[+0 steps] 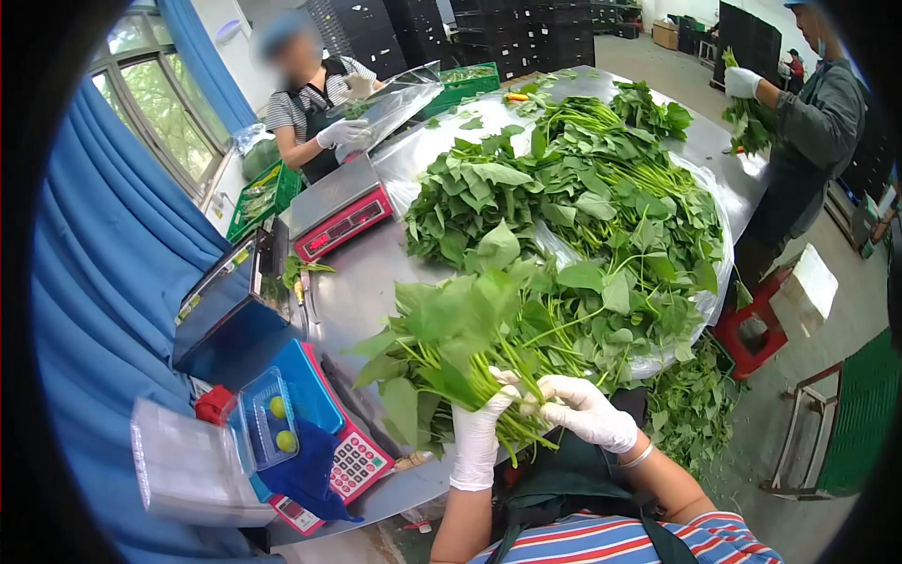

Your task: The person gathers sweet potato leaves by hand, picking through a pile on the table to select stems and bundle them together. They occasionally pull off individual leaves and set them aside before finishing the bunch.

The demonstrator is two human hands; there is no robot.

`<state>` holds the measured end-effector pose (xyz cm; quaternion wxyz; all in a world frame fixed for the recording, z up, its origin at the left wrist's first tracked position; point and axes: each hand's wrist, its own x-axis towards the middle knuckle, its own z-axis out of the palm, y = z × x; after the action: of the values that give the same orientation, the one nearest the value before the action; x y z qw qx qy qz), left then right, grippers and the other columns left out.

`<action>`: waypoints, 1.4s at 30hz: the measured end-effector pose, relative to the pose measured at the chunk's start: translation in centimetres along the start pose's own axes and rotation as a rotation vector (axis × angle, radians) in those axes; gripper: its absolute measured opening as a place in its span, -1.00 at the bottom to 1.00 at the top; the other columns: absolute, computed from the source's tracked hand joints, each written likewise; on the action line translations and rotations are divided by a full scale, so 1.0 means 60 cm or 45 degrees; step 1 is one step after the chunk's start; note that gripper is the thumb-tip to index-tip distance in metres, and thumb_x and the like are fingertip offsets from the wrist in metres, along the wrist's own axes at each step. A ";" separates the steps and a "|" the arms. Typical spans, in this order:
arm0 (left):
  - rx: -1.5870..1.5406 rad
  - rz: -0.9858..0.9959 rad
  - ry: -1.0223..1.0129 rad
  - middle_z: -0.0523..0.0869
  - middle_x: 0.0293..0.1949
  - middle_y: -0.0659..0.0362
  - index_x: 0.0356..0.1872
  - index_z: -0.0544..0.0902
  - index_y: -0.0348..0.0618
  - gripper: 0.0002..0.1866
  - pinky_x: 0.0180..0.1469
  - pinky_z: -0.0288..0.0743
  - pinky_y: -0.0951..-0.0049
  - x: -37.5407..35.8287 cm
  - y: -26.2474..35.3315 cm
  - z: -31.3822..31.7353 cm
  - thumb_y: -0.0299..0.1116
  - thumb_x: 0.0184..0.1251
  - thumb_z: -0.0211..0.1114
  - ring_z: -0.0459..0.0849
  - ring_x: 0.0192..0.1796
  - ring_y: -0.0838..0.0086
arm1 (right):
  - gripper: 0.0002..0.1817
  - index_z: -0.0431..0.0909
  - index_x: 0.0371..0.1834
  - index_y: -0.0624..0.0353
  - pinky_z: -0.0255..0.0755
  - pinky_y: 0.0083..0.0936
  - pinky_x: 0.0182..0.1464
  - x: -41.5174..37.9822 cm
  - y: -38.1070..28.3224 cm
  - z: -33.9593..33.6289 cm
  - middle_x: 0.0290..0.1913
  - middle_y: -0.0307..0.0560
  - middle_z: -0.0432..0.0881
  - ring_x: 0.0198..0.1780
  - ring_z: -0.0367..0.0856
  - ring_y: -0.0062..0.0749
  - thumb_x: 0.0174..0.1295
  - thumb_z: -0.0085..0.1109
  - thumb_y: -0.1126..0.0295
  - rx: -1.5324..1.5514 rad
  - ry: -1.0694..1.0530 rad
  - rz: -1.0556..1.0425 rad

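A bunch of leafy green stems (479, 362) is gripped near its lower ends by my left hand (481, 428), gloved in white. Just right of it, my gloved right hand (584, 414) has its fingers bent together at the stems, pinching at the bunch's right side. The leaves fan up and to the left over the metal table (362, 291). Beyond my hands a large pile of leafy greens (601, 197) lies on clear plastic sheeting.
A red scale (343, 221) and a red-and-blue scale (352, 461) stand on the left, near a clear plastic box (268, 418). One person handles a plastic bag (399, 103) at the back left; another holds greens (747, 122) at the right. A red stool (752, 329) stands beside the table.
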<state>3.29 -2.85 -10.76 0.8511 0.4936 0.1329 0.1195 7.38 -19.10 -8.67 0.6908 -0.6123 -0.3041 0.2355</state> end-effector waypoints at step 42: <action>-0.025 -0.106 -0.117 0.65 -0.29 0.16 -0.18 0.53 -0.25 -0.77 -0.13 0.50 0.48 -0.008 -0.011 0.010 -0.52 0.11 0.27 0.60 -0.24 0.49 | -0.71 0.59 -0.24 0.23 0.33 -0.74 -0.47 -0.005 -0.012 -0.007 -0.44 -0.24 0.60 -0.52 0.45 -0.72 0.02 0.32 0.30 -0.290 0.511 0.161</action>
<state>3.12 -3.81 -11.02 0.8654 0.4842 0.1131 0.0626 7.42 -19.67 -8.03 0.6477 -0.7386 -0.1464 0.1161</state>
